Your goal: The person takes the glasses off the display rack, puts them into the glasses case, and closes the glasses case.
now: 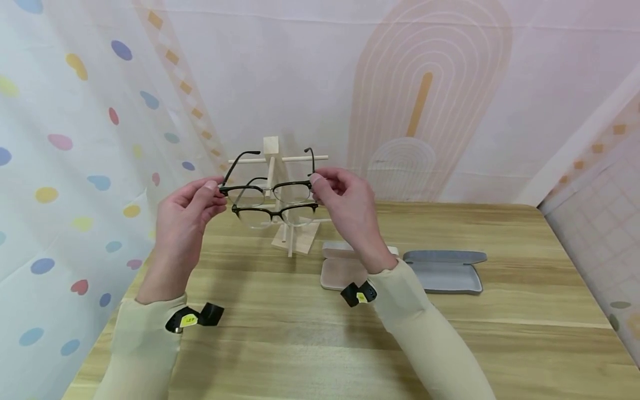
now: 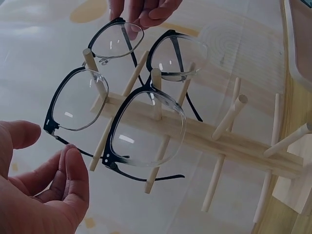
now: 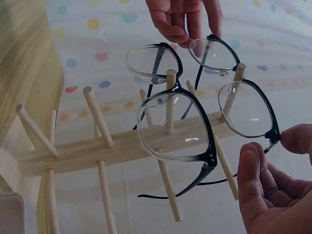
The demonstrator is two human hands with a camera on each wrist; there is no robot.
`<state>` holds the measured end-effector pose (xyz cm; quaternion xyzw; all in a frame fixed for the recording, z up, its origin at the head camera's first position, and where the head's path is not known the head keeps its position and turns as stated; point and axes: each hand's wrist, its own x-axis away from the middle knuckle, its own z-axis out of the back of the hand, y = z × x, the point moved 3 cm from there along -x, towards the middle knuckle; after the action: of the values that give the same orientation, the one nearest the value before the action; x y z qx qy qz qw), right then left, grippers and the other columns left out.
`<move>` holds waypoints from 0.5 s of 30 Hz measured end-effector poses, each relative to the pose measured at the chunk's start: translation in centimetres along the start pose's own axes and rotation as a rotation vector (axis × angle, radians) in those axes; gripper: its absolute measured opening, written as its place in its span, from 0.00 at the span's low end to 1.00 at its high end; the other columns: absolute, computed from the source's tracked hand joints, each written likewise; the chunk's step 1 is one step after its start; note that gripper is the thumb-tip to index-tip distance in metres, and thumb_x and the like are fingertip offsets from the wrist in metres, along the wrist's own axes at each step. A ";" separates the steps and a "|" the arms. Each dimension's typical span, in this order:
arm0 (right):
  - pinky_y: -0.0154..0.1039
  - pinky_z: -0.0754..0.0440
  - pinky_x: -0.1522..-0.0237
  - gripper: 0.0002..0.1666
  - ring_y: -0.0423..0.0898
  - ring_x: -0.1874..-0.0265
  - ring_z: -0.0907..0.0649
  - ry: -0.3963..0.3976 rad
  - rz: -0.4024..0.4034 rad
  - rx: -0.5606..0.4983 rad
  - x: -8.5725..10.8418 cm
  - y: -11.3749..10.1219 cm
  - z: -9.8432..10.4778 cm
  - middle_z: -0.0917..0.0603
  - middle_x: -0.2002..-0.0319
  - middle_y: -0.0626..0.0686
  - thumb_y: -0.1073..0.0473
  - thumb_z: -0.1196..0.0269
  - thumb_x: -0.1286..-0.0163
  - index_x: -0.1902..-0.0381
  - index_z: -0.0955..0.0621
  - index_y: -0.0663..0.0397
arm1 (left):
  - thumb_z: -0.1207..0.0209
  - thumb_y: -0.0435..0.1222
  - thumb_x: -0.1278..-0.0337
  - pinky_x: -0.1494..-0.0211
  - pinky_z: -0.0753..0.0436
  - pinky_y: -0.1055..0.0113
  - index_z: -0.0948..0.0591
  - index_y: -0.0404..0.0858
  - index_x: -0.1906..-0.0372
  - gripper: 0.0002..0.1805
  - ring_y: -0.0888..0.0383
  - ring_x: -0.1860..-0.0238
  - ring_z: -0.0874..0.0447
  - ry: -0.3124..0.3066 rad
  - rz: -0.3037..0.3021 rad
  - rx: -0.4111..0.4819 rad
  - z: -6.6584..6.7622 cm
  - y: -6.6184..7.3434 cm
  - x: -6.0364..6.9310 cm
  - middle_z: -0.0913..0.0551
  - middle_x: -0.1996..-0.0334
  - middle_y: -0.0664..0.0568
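Observation:
Dark-browed eyeglasses (image 1: 243, 194) sit on the top pegs of a wooden glasses stand (image 1: 271, 145). A second pair of eyeglasses (image 1: 300, 214) with dark upper rims rests just below. My left hand (image 1: 187, 214) is at the upper pair's left hinge; in the left wrist view its thumb (image 2: 24, 134) and fingers (image 2: 73, 170) stand apart around the hinge. My right hand (image 1: 350, 203) is at the other hinge. In the right wrist view, its thumb (image 3: 297, 139) is by the frame corner and its fingertips (image 3: 251, 158) are separated from it, with the temple passing between.
Two opened glasses cases, one pinkish (image 1: 340, 272) and one grey (image 1: 445, 275), lie on the wooden table (image 1: 300, 344) right of the stand. My right forearm partly covers the pinkish one. A patterned curtain (image 1: 310, 72) hangs behind. Lower pegs (image 2: 229, 117) jut from the stand.

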<state>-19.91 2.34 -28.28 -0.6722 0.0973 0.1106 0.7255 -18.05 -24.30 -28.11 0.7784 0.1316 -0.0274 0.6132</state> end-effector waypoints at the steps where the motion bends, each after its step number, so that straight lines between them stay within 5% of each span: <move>1: 0.43 0.15 0.60 0.16 0.47 0.65 0.14 -0.002 -0.003 -0.010 0.0 0.0 -0.1 0.12 0.65 0.53 0.54 0.36 0.24 0.48 0.14 0.59 | 0.36 0.33 0.30 0.56 0.13 0.71 0.10 0.35 0.55 0.07 0.57 0.64 0.17 0.007 0.002 0.002 0.0 0.0 0.0 0.15 0.64 0.50; 12: 0.53 0.14 0.53 0.16 0.59 0.60 0.13 -0.017 -0.003 -0.083 -0.2 -0.4 -0.7 0.12 0.65 0.55 0.58 0.37 0.25 0.46 0.15 0.63 | 0.31 0.32 0.36 0.59 0.14 0.74 0.11 0.30 0.52 0.12 0.59 0.65 0.17 0.054 -0.023 -0.048 0.2 0.7 0.4 0.11 0.60 0.50; 15: 0.48 0.14 0.55 0.17 0.57 0.61 0.13 -0.020 0.009 -0.059 -0.2 -0.5 -0.7 0.12 0.64 0.54 0.58 0.37 0.26 0.45 0.15 0.61 | 0.30 0.31 0.37 0.58 0.14 0.74 0.11 0.30 0.51 0.12 0.59 0.66 0.17 0.066 -0.029 -0.049 0.3 0.8 0.5 0.11 0.61 0.50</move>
<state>-19.93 1.58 -27.84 -0.6916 0.0896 0.1233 0.7060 -17.40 -24.63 -27.52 0.7617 0.1635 -0.0074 0.6269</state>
